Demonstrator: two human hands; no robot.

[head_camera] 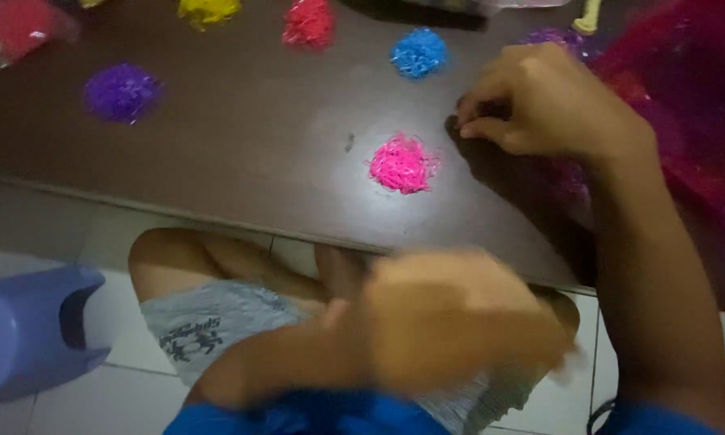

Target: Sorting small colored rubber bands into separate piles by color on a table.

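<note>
While right hand (551,101) rests on table (241,153), fingers (479,127) curled, grip unclear; pink pile (402,164) just beside (left hand (459,318) blurred).

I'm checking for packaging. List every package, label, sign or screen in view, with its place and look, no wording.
Clear bag: far left corner of the brown table, soft and crumpled, red contents.
Pink bag: right edge of the table, beside the right hand, shiny, crumpled, magenta.
Print on grey shorts: below the table edge, small, dark.
No signs or screens.
</note>
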